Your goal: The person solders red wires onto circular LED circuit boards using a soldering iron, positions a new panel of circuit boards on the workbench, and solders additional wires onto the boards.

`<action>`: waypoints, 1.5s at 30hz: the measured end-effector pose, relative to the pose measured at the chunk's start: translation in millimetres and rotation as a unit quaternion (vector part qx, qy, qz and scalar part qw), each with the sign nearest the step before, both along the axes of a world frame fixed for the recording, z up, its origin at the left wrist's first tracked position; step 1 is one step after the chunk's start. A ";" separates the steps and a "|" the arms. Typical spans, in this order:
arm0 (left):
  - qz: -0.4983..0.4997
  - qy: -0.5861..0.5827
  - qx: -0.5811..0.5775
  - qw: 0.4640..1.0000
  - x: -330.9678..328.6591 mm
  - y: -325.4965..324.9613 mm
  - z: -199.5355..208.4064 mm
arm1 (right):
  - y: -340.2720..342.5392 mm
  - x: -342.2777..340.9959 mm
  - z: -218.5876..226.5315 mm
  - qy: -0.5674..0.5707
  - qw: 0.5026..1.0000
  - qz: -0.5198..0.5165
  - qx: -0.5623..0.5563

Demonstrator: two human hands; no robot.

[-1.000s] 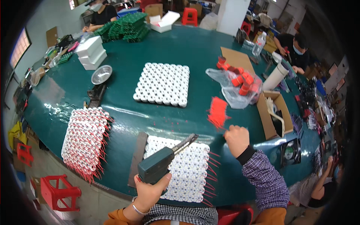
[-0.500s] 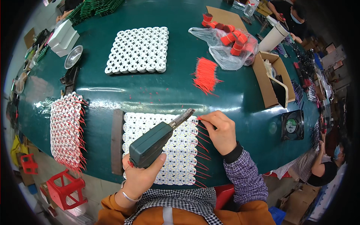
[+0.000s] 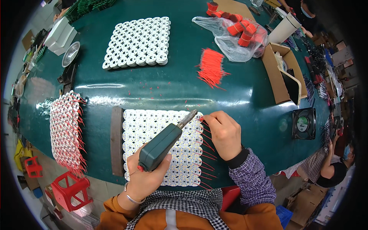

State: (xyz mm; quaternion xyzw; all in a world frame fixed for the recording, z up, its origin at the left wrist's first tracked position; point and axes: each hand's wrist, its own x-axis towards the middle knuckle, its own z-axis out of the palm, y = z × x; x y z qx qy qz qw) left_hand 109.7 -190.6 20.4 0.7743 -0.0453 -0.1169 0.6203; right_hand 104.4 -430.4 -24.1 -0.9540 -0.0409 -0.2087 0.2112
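Observation:
My left hand [image 3: 147, 168] is wrapped round a dark green soldering gun [image 3: 161, 147]. The gun's metal tip lies over the top right corner of a panel of round white LED boards [image 3: 180, 168]. At that same corner my right hand [image 3: 226, 134] pinches a short red wire [image 3: 201, 119] between thumb and forefinger, its end close to the tip. Whether tip and wire touch, I cannot tell. More red wires stick out to the right along the panel's right edge. A dark flat bar [image 3: 117, 142] runs along the panel's left side.
A stack of white round boards [image 3: 138, 42] stands farther back. Left lies a wired panel stack [image 3: 65, 130]. Loose red wires [image 3: 211, 68], a plastic bag with red wire bundles [image 3: 234, 50], an open cardboard box [image 3: 274, 76] and a black fan [image 3: 303, 123] sit right. Co-workers are at the right edge.
The view has shifted a little, so the table's things sit higher in it. The soldering gun's tip has come slightly closer to the panel's corner and the pinched wire.

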 end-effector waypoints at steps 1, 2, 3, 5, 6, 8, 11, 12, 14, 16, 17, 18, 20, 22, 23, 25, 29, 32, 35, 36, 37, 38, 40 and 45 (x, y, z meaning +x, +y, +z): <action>0.003 0.005 -0.009 1.000 -0.8 0.3 -1.9 | 0.8 -0.3 0.9 0.000 1.000 0.002 -0.006; 0.006 0.009 -0.018 1.000 -1.5 0.5 -3.4 | 1.4 -0.5 1.4 -0.001 1.000 0.004 -0.012; 0.006 0.010 -0.019 1.000 -1.7 0.9 -4.4 | 1.9 -0.5 1.7 0.000 1.000 0.004 -0.012; -0.002 -0.003 -0.004 1.000 -1.6 1.7 -6.2 | 2.7 -0.2 1.3 -0.008 1.000 0.008 -0.011; -0.002 -0.002 -0.005 1.000 -1.4 1.4 -6.6 | 2.3 -0.1 0.9 -0.007 1.000 0.008 -0.012; -0.006 -0.006 0.005 1.000 -1.1 0.9 -7.1 | 1.7 0.3 -0.3 -0.011 1.000 0.016 -0.008; -0.031 -0.059 0.036 0.997 0.3 2.7 -9.9 | 2.1 0.8 1.0 -0.011 1.000 0.018 -0.009; -0.030 -0.059 0.037 0.997 0.7 2.0 -8.4 | 2.4 1.0 0.9 -0.010 1.000 0.019 -0.009; -0.038 -0.054 0.054 0.996 1.5 -1.2 -5.0 | 1.6 0.6 0.8 -0.009 1.000 0.018 -0.011; -0.038 -0.047 0.050 0.997 0.6 0.1 -7.1 | 1.3 0.8 0.7 -0.009 1.000 0.018 -0.011; -0.037 -0.041 0.047 0.997 0.4 1.2 -7.9 | 1.4 1.1 0.7 -0.010 1.000 0.019 -0.010; -0.037 -0.041 0.047 0.997 0.6 2.1 -8.3 | 1.7 1.3 0.8 -0.010 1.000 0.019 -0.009; -0.041 -0.022 0.035 0.998 1.4 3.2 -8.5 | 1.8 1.5 1.5 -0.009 1.000 0.020 -0.011; -0.041 -0.019 0.033 0.998 2.6 2.4 -7.5 | 1.8 1.7 1.4 -0.009 1.000 0.020 -0.011; -0.041 -0.016 0.030 0.999 3.1 2.0 -6.9 | 1.8 1.6 1.1 -0.009 1.000 0.020 -0.011; -0.041 -0.044 0.043 0.997 3.5 1.9 -5.4 | 1.8 1.2 0.9 -0.008 1.000 0.021 -0.012; -0.003 -0.071 0.002 0.997 3.3 0.9 1.9 | 2.4 0.8 1.8 -0.004 1.000 0.019 -0.011; 0.016 -0.043 -0.002 0.999 0.3 3.4 2.1 | 1.1 -0.5 2.8 0.001 1.000 0.018 -0.003; 0.026 -0.025 -0.009 0.999 0.2 5.1 1.6 | 0.0 -2.6 9.1 0.010 1.000 0.015 0.014; 0.026 -0.025 -0.010 0.999 0.8 6.1 -0.7 | -1.3 -4.3 12.4 0.010 1.000 0.015 0.013; 0.025 -0.047 -0.008 0.999 1.7 8.0 -4.3 | -2.5 -6.4 16.1 0.028 1.000 0.007 0.012; 0.024 -0.068 -0.007 0.997 2.1 9.3 -6.1 | -4.0 -8.7 20.5 0.047 0.999 -0.002 0.010; 0.038 -0.059 -0.011 0.997 1.2 9.3 -5.8 | -8.6 -15.7 32.1 0.068 0.998 -0.014 -0.003; 0.058 -0.069 0.005 0.996 -0.8 14.2 -9.8 | 4.1 -10.4 51.4 0.022 0.999 -0.032 0.026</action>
